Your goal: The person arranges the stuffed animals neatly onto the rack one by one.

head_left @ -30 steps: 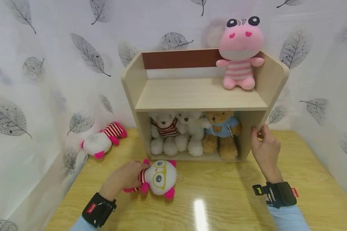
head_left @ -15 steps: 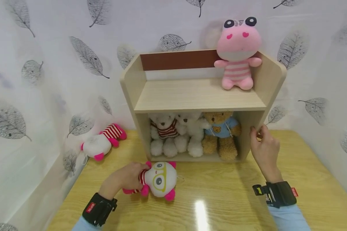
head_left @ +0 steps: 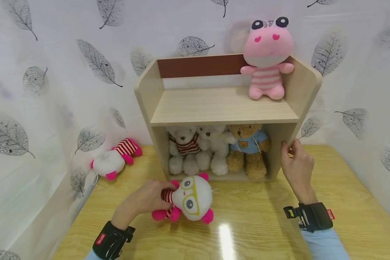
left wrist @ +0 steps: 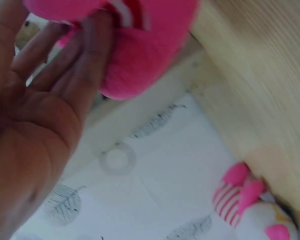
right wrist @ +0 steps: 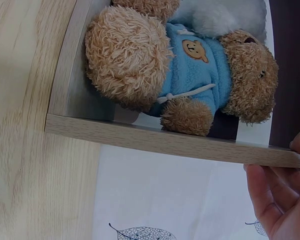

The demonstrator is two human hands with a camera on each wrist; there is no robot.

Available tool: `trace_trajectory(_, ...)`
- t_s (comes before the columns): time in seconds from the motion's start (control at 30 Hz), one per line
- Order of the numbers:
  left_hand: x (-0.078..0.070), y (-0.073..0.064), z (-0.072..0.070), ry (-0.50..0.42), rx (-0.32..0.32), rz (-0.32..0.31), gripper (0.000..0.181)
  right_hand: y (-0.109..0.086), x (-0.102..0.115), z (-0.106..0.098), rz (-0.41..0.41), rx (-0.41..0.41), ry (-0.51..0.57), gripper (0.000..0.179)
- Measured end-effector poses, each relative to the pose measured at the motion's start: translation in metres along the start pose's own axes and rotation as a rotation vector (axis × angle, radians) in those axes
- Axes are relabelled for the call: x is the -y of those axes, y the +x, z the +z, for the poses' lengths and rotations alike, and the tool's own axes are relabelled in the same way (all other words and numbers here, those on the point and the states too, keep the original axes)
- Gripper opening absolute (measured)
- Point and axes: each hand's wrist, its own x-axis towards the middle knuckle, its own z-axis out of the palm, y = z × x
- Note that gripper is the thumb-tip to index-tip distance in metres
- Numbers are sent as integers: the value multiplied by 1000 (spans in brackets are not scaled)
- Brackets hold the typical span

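Observation:
In the head view my left hand [head_left: 151,196] grips a plush panda [head_left: 196,198] by its striped body. The panda has a white head, yellow glasses and pink ears and feet, and lies sideways before the shelf. The left wrist view shows my fingers against its pink limbs [left wrist: 135,65]. My right hand [head_left: 297,168] pinches the right side panel of the small wooden shelf [head_left: 224,108], thumb and fingers on either face of the board, as the right wrist view also shows. Inside that panel sits a brown teddy bear [right wrist: 200,70] in a blue hoodie.
Two white teddy bears [head_left: 185,144] sit beside the brown one in the lower compartment. On the top board, at the right, sits a pink plush hippo [head_left: 268,59]. Another pink-and-white plush panda [head_left: 110,162] lies at the table's left, by the leaf-patterned wall covering [head_left: 52,108].
My left hand has moved a little to the right with the panda, whose head has turned slightly. My right hand stays on the shelf's side panel.

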Motion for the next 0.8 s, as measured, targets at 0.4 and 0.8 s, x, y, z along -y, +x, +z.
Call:
trace_trajectory(0.4, -46, 29, -16, -120, -190, 278, 42, 0, 2, 0, -9, 3, -7, 18)
trace_trajectory(0.8, -78, 63, -42, -97, -250, 372, 42, 0, 2, 1, 22, 11, -8, 18)
